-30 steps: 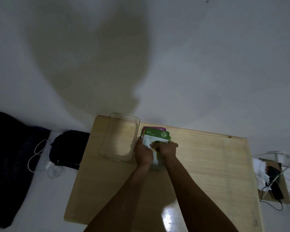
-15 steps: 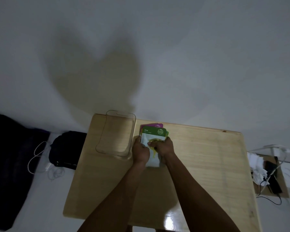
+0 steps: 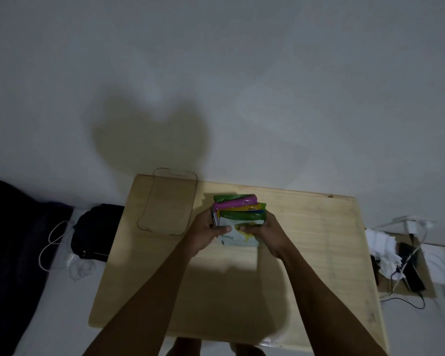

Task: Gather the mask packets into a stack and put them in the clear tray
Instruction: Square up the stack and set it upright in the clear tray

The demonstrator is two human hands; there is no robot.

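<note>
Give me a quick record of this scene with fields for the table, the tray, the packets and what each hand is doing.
table: light wooden top, against a pale wall
tray: clear tray, empty, at the table's far left corner
packets: fanned stack of mask packets, green, purple and yellow edges showing, to the right of the tray
left hand: gripping the stack's left side
right hand: gripping the stack's right side
progress: stack not yet in the tray

2 bare forearms (no sleeves, nothing worn).
</note>
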